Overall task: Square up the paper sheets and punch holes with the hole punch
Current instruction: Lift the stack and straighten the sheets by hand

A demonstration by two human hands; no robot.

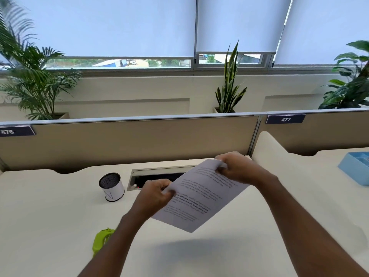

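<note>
Printed white paper sheets (201,198) hang tilted in the air above the white desk (50,216). My left hand (153,194) pinches their left edge. My right hand (237,170) grips the far top corner. A lime-green hole punch (100,239) lies on the desk at the near left, partly hidden behind my left forearm. How many sheets are in the stack cannot be told.
A white cylindrical cup with a black mesh top (111,186) stands left of a recessed cable tray (157,175). A beige partition (127,142) closes the desk's far side. A light blue tray (357,168) sits on the neighbouring desk at the right.
</note>
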